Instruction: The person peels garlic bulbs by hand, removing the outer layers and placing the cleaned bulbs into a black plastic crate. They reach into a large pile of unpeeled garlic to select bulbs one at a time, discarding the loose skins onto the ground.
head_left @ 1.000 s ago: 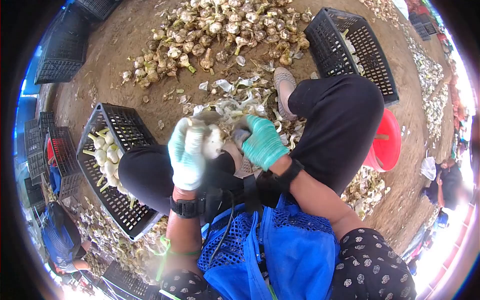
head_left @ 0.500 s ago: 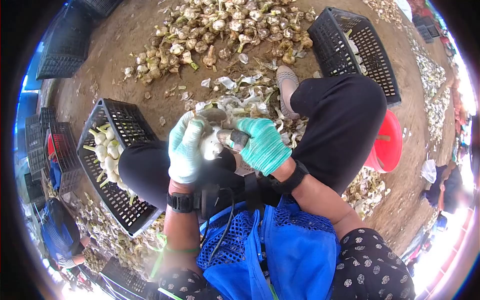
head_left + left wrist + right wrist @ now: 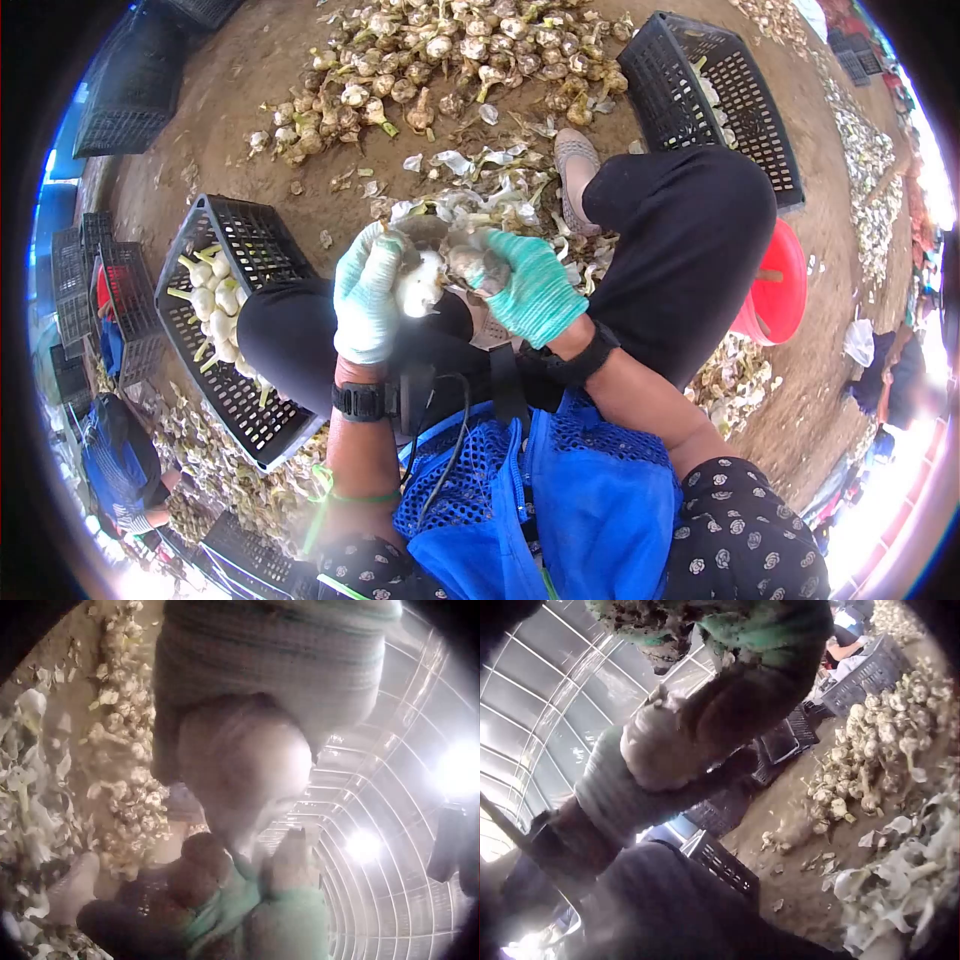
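My gloved left hand (image 3: 368, 300) grips a white garlic bulb (image 3: 420, 285), held in front of my knees. In the left wrist view the bulb (image 3: 247, 757) pokes out below the glove, its tapered neck pointing at the other hand. My right hand (image 3: 525, 285), in a green glove, is close beside the bulb with its fingers curled. Its bare-looking, dirt-darkened fingertips (image 3: 206, 859) pinch pale skin at the neck. From the right wrist the bulb (image 3: 656, 746) appears partly behind a dark right finger.
Left of my knee stands a black crate (image 3: 255, 240) of trimmed garlic. Ahead lies a heap of unpeeled garlic (image 3: 440, 60), with loose skins (image 3: 480, 195) nearer my feet. Another black crate (image 3: 710, 110) and a red bucket (image 3: 780, 285) stand to the right.
My right hand came in against the bulb, then drew slightly right, away from it. The left hand keeps its grip, and the bulb's neck now points lower.
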`<state>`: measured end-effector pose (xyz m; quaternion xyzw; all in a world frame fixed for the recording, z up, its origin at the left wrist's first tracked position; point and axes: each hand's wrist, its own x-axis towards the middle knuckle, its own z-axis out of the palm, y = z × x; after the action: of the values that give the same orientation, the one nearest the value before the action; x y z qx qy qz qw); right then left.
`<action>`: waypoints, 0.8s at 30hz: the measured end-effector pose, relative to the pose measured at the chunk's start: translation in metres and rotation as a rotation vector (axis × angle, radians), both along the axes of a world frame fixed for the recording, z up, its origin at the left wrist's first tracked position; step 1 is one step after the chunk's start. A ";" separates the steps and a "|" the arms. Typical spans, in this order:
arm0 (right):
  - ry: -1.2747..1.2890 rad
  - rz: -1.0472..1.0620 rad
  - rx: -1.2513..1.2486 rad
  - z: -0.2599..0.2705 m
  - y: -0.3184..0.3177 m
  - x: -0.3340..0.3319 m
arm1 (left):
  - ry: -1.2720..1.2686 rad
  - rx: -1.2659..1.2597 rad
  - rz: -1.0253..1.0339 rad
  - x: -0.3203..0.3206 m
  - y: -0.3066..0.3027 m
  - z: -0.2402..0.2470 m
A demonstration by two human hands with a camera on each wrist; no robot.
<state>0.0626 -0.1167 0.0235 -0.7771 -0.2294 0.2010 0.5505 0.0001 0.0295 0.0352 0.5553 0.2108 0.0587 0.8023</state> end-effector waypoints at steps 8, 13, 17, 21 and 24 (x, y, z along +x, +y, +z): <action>-0.049 0.094 -0.156 0.008 0.002 0.001 | 0.048 0.034 -0.089 0.004 -0.008 0.009; -0.090 0.026 -0.037 -0.007 0.003 -0.004 | 0.094 -0.027 -0.039 0.001 -0.012 0.009; 0.141 0.021 -0.097 0.001 0.004 0.003 | 0.087 -0.041 -0.017 0.000 -0.014 0.009; 0.034 0.046 -0.189 -0.012 0.003 0.003 | 0.033 -0.141 0.077 -0.004 -0.013 -0.015; -0.108 0.035 -0.187 -0.018 0.004 0.000 | 0.025 -0.103 0.182 -0.012 -0.013 -0.033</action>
<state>0.0621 -0.1124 0.0056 -0.8306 -0.2524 0.1888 0.4590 -0.0116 0.0161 0.0018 0.4924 0.2730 0.1136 0.8186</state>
